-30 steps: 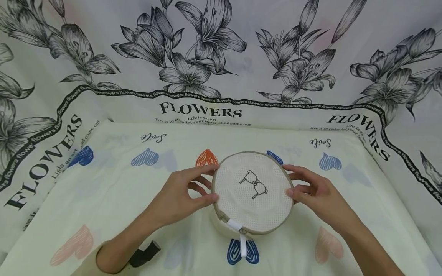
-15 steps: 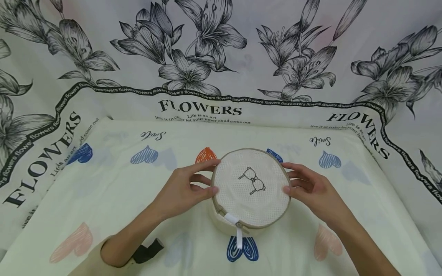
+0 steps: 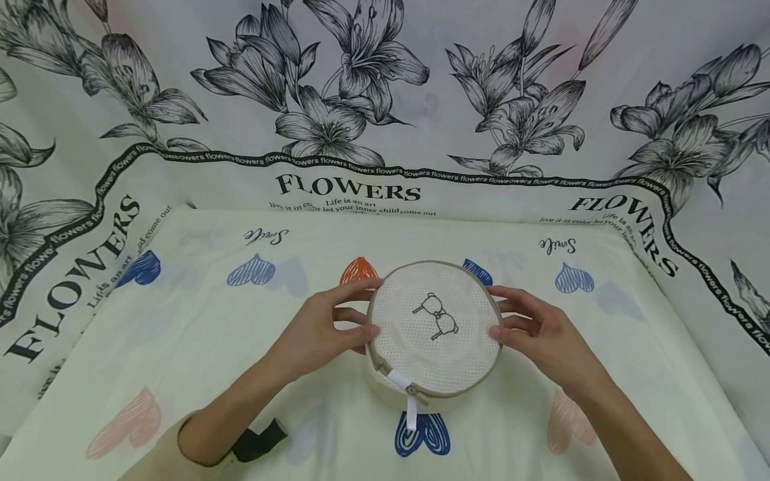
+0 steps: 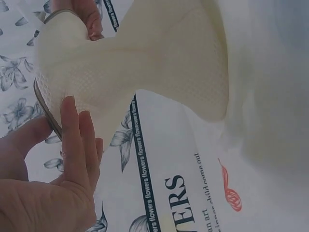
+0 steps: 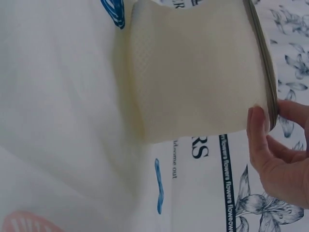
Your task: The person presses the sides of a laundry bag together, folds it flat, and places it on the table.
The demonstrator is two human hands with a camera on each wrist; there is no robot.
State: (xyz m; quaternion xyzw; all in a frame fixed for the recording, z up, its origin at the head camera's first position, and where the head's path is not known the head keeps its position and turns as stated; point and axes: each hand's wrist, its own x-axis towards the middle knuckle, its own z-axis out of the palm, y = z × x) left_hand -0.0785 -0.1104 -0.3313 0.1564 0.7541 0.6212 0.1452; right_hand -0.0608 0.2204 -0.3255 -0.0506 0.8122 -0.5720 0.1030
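Note:
A round, cream mesh laundry bag (image 3: pixel 409 361) stands upright on the bed-like surface, its circular lid facing up. A line drawing of a bra is printed on the lid, and a grey-brown zip runs round the rim, with a white pull tab (image 3: pixel 412 411) hanging at the front. My left hand (image 3: pixel 325 327) pinches the rim on the left, thumb on top and fingers along the side. On the opposite edge my right hand (image 3: pixel 538 334) pinches the rim likewise. In the left wrist view the soft side wall (image 4: pixel 145 58) sags inward; in the right wrist view the wall (image 5: pixel 198 72) looks straighter.
The bag stands on a pale sheet (image 3: pixel 198 361) printed with hearts and the word Smile. Behind and at the sides hangs a white cloth (image 3: pixel 433 120) with black lily drawings. A black strap (image 3: pixel 260 441) lies by the left sleeve (image 3: pixel 180 454).
The bag's top has shifted slightly to the left, and the printed lid has moved with it. Both hands keep their hold on the rim, the right one moving a little left.

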